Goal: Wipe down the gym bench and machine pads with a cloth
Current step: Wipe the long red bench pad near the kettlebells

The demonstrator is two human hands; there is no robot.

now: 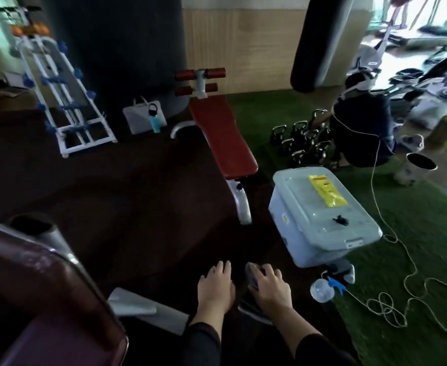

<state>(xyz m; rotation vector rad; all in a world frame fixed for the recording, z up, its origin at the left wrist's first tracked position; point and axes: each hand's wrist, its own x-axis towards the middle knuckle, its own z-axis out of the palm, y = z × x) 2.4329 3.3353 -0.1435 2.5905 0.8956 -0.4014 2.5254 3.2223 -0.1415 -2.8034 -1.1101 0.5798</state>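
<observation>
The folded grey cloth (252, 276) is blurred and sits low in the middle of the view, over the dark floor, under the fingers of the right hand (271, 286), which grips it. The long red padded bench (223, 138) stands further ahead, tilted, on a white metal frame. The yellow label (326, 191) on the pale blue plastic storage box (320, 220) is too blurred to read. The left hand (215, 286) is beside the right one, palm down, fingers relaxed and holding nothing.

Pale lidded storage bin (320, 215) on green turf (415, 260), kettlebells (300, 140) beyond, crouching person (359, 128), white cable (391, 307), spray bottle (325, 287)
</observation>
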